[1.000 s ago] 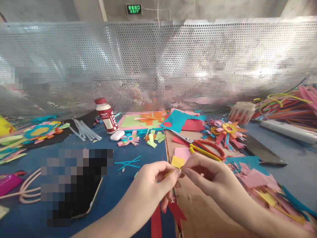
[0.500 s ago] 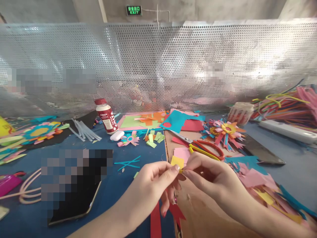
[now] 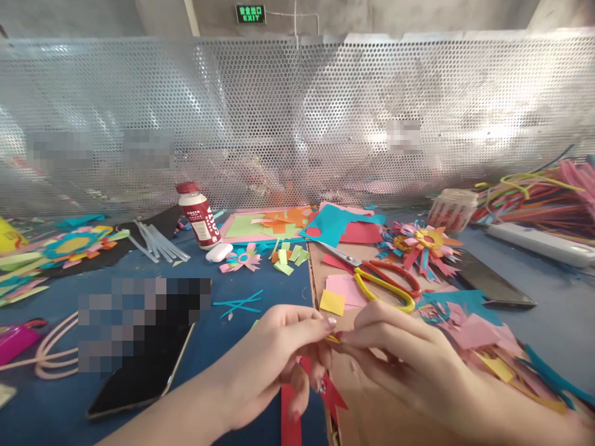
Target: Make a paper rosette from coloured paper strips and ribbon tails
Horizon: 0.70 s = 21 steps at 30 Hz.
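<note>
Between the fingertips of both my hands is a small strip of yellow paper [image 3: 333, 339], mostly hidden by the fingers. My left hand [image 3: 290, 344] pinches its left end with thumb and forefinger, the other fingers curled below. My right hand [image 3: 400, 350] grips the right end between thumb and fingertips. Just beyond them a yellow paper square [image 3: 332, 303] lies on a pink sheet [image 3: 344, 290]. Scissors [image 3: 383, 279] with red and yellow handles rest past my right hand. Red paper strips [image 3: 291, 412] lie beneath my left hand.
A black phone [image 3: 149, 359] lies left on the blue table. Behind stand a bottle [image 3: 199, 217], a white case [image 3: 219, 252] and coloured paper sheets [image 3: 332, 222]. Paper flowers [image 3: 425, 241] and scraps [image 3: 483, 337] spread on the right. A perforated metal screen [image 3: 260, 124] rises behind.
Both hands have come slightly down and nearer, uncovering the yellow square and more of the scissor handles. The yellow strip stays pinched between them.
</note>
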### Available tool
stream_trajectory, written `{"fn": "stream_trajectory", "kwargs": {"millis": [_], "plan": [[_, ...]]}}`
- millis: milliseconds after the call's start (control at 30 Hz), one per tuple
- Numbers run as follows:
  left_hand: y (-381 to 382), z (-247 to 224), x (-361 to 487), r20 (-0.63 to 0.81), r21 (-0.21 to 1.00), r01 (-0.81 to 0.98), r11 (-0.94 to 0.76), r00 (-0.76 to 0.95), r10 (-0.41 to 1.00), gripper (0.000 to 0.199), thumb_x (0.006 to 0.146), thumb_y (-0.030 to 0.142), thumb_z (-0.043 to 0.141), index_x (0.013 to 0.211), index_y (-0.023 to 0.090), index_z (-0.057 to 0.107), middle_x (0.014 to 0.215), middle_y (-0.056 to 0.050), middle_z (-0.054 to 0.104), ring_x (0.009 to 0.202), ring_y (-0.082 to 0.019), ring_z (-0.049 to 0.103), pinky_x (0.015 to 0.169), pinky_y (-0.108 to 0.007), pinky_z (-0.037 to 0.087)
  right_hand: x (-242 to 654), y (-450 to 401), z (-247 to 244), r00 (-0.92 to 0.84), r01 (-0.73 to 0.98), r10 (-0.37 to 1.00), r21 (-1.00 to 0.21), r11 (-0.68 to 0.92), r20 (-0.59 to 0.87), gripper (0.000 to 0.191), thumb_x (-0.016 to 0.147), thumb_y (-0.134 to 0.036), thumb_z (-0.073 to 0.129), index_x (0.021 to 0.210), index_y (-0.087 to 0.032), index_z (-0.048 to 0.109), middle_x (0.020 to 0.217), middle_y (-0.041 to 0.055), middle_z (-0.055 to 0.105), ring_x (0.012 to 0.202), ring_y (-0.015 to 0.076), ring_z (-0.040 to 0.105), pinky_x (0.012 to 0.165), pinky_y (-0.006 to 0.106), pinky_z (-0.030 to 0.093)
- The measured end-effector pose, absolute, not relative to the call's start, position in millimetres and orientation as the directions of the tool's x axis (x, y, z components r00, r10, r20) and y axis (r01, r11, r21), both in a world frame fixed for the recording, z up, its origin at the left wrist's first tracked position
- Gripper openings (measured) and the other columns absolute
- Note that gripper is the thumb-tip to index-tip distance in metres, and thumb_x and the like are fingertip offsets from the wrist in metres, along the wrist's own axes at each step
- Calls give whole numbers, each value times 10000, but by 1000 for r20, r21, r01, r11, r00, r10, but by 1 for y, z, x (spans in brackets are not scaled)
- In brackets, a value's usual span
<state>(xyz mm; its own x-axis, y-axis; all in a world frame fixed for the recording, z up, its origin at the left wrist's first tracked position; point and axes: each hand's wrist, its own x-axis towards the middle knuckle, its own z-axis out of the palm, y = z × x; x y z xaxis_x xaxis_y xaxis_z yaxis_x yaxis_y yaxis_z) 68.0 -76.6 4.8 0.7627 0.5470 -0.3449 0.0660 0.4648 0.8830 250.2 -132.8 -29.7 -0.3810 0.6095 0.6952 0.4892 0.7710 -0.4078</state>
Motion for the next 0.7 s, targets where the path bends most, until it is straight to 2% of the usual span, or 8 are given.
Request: {"fn": "stream_trajectory", "kwargs": {"millis": [167,367,567,700], "plan": [[-76,7,68,-322,912,47,407,696,642,223,835,284,533,672,131,536,612,29,490,322,-17,405,268,-115,347,257,-121,-27,-377,565,605,-343,750,702,236,851,-144,548,1086,-169,551,925,70,588,849,144,586,688,255,519],[-77,5,67,-318,938,117,326,665,676,267,860,355,501,701,142,511,602,42,493,308,-15,424,285,-115,363,256,-122,-27,-372,576,582,-312,755,723,288,838,-101,563,1111,-191,543,914,43,564,804,116,570,661,226,502],[-78,1,68,-305,941,106,322,680,667,293,847,393,518,695,144,501,580,53,492,297,-23,440,283,-118,375,262,-124,-32,-461,659,541,-137,740,703,223,868,-75,488,1037,-192,574,879,45,571,774,126,594,648,243,507],[-78,3,67,-306,939,111,324,700,645,295,822,420,549,726,141,531,564,55,495,298,-28,439,291,-127,384,264,-123,-32,-488,664,524,-93,742,698,215,867,-85,487,1041,-189,559,879,56,584,743,132,586,609,240,497]]}}
